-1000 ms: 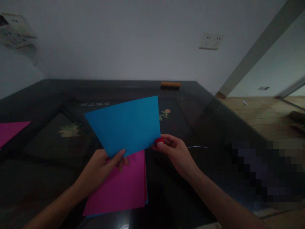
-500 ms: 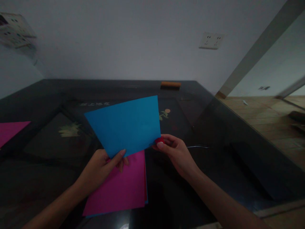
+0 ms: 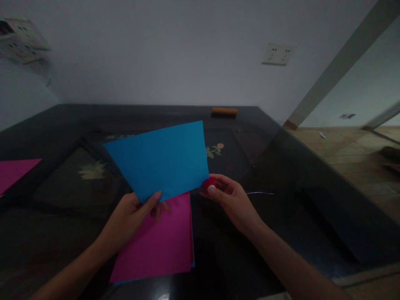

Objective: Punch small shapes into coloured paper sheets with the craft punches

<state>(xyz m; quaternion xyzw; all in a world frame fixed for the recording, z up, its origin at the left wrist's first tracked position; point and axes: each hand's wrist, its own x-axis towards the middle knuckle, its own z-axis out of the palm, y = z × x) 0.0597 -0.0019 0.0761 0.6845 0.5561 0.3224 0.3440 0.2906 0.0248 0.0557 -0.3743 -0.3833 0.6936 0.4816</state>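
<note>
A blue sheet of paper [image 3: 162, 160] is held tilted above the dark table. My left hand [image 3: 134, 212] pinches its lower edge, thumb in front and fingers behind. My right hand [image 3: 233, 200] grips a small red object [image 3: 209, 183] with a pale spot, at the sheet's lower right corner. The red object touches or overlaps that corner; which one cannot be made out. Below the blue sheet lies a stack of coloured paper with a pink sheet [image 3: 159, 246] on top, and red and blue edges showing at its right side.
An orange-brown cylinder [image 3: 224, 111] lies near the back edge of the dark table [image 3: 237, 266]. Another pink sheet [image 3: 17, 171] is at the far left. A dark flat slab [image 3: 340, 221] sits on the right. Behind stands a wall with a socket [image 3: 277, 54].
The blue sheet has shifted slightly left and up, along with my left hand. My right hand has barely moved and keeps its grip on the red object.
</note>
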